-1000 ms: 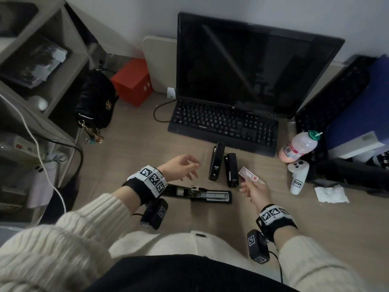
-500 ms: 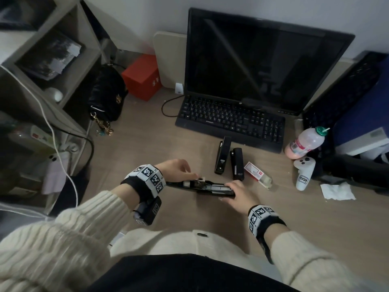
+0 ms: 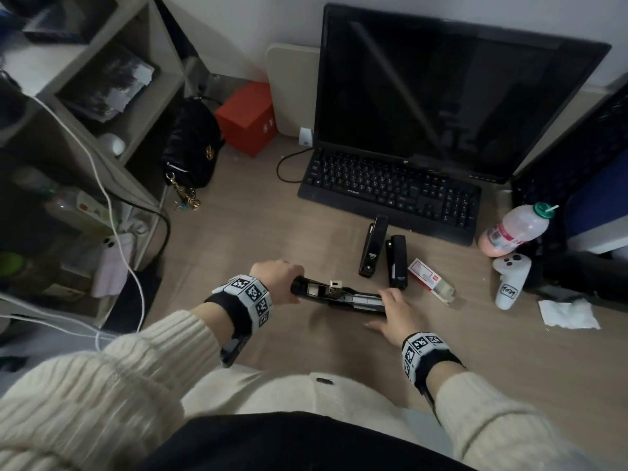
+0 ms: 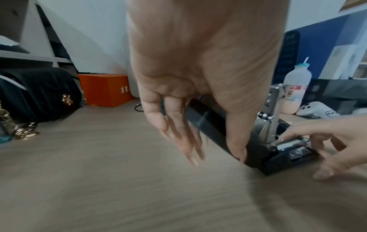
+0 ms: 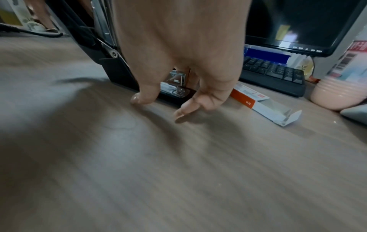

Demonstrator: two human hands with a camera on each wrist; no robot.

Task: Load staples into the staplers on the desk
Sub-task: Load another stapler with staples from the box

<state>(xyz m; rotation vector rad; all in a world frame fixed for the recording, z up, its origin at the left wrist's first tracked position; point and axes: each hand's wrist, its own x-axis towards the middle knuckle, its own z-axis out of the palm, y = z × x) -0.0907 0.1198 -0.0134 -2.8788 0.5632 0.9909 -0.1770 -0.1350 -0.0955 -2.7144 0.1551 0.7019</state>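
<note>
An opened black stapler point(image 3: 343, 294) lies flat on the desk between my hands, its metal staple channel showing. My left hand point(image 3: 278, 280) grips the lid end, thumb and fingers round the black lid point(image 4: 210, 125). My right hand point(image 3: 394, 311) rests with fairly straight fingers on the front end of the channel point(image 4: 286, 142), while its thumb point(image 5: 139, 97) touches the desk. Two closed black staplers point(image 3: 373, 246) point(image 3: 397, 261) lie side by side just behind. The red and white staple box point(image 3: 426, 275) lies open on the desk to their right point(image 5: 264, 103).
A keyboard point(image 3: 390, 195) and dark monitor point(image 3: 441, 96) stand behind the staplers. At the right are a pink bottle point(image 3: 513, 229), a white controller point(image 3: 509, 280) and a tissue point(image 3: 567, 314). A black bag point(image 3: 193, 147), a red box point(image 3: 248, 117) and shelves with cables point(image 3: 112, 205) are at the left.
My right hand set the staple box down on the desk and moved onto the open stapler's front end. My left hand came down and took hold of the lid end.
</note>
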